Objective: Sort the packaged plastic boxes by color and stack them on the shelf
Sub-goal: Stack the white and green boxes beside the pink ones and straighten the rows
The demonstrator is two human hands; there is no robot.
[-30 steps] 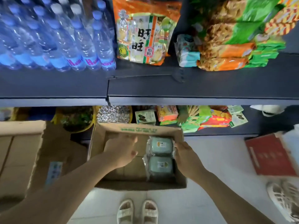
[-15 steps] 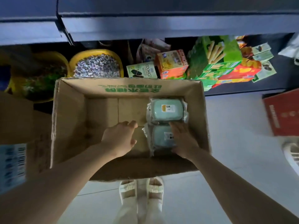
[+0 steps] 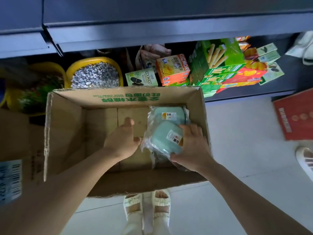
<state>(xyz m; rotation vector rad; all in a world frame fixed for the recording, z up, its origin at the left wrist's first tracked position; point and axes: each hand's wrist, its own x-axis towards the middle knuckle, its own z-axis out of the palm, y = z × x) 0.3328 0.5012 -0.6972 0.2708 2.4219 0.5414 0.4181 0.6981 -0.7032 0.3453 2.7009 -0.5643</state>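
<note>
An open cardboard carton (image 3: pixel 67 126) stands on the floor below me. In its right half lie two mint-green plastic boxes in clear wrap. The far green box (image 3: pixel 167 114) lies flat against the back wall. The near green box (image 3: pixel 165 141) is tilted up, and my right hand (image 3: pixel 193 148) grips its right edge. My left hand (image 3: pixel 123 138) hovers inside the carton just left of that box, fingers apart, holding nothing. The dark shelf edge (image 3: pixel 169 29) runs across the top.
Under the shelf sit yellow basins (image 3: pixel 94 73) of small goods and snack boxes (image 3: pixel 220 65). A second carton (image 3: pixel 15 150) stands at the left, a red box (image 3: pixel 296 116) on the floor at the right. My sandalled feet (image 3: pixel 147 204) are just behind the carton.
My right hand has closed on the near green box and tipped it up off the carton floor. The view has dropped closer to the carton.
</note>
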